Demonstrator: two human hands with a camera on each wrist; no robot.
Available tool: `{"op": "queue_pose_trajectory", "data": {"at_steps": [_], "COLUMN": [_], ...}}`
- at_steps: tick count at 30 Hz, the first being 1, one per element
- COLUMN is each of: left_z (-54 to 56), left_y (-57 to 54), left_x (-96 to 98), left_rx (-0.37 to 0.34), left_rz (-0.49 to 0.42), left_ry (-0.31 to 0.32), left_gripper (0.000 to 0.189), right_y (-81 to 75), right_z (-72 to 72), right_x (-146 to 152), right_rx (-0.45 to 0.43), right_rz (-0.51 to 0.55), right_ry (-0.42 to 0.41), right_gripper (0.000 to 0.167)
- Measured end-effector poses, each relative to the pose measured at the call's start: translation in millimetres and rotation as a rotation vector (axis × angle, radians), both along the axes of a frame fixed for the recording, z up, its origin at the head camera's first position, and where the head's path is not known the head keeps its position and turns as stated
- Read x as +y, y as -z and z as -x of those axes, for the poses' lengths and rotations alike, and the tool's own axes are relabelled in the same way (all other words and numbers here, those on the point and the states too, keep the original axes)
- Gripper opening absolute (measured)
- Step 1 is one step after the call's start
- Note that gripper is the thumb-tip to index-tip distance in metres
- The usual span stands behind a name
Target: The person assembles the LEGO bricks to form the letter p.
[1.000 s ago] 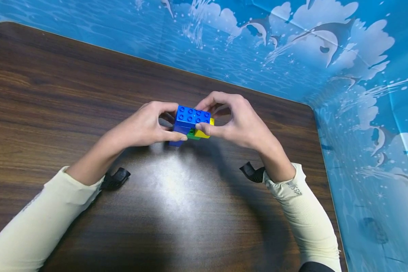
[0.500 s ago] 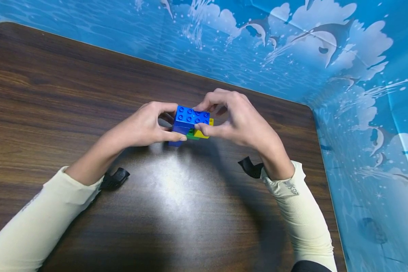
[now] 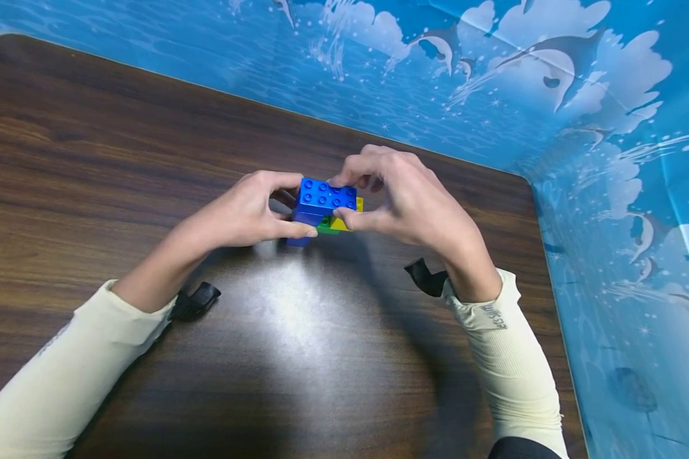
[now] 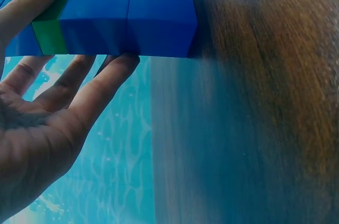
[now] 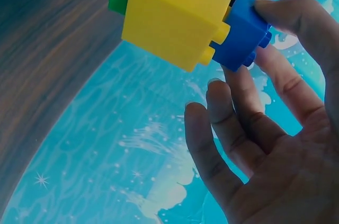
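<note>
In the head view, a stack of toy building bricks stands on the table, held between both hands. On top lies a studded blue brick (image 3: 320, 191). Below it show a green brick (image 3: 327, 228) and a yellow brick (image 3: 341, 224). The left hand (image 3: 244, 210) grips the stack's left side, thumb in front and fingers behind. In the left wrist view, two lower blue bricks (image 4: 95, 20) reach down to the tabletop under the green one. With thumb and index finger the right hand (image 3: 410, 201) pinches the top blue brick's right end; its other fingers hang off the bricks.
The dark wood-grain table (image 3: 120, 140) spreads around the hands. Behind it and along the right side hangs a blue sheet (image 3: 207, 51) printed with dolphins. Black wrist mounts (image 3: 195, 302) sit below both wrists.
The right hand has tilted slightly, its back fingers shifting upward while thumb and index finger stay on the blue brick. The left hand and the stack look still.
</note>
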State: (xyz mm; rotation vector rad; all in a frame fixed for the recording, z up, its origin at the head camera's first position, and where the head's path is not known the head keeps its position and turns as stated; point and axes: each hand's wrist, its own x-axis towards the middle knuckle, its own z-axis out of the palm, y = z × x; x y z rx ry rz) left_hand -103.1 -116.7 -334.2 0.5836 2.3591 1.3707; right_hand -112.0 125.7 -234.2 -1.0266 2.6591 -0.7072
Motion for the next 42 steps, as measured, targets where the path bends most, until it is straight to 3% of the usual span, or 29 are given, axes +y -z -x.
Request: {"op": "queue_pose_trajectory", "data": {"at_steps": [12,20,31,42], "left_z": [-1.1,0.1,1.0,0.2], "left_y": [-1.1,-0.9,-1.5,0.5], "left_x": [1.8,1.1,0.9,2.5], "left_rx": [-0.016,-0.010,-0.015,-0.035], "left_rz": [-0.028,-0.019,0.011,0.004], "left_ry": [-0.004,0.018,0.014,-0.011], "left_gripper": [0.045,0.049,0.053,0.041], "right_y": [-10.1,-9.8,-2.5,4.2], "right_z": [-2.2,-4.9,-3.3,0.6], "right_x": [-6.4,-7.7,-4.2,2.3], "right_rx": [0.032,0.054,0.067,-0.024], "right_rz": [-0.160,-0.198,-0.115,-0.013], "right_ry": [0.007,0.024,0.009,0.006], "right_gripper": [0.020,0.021,0.021,0.027]}}
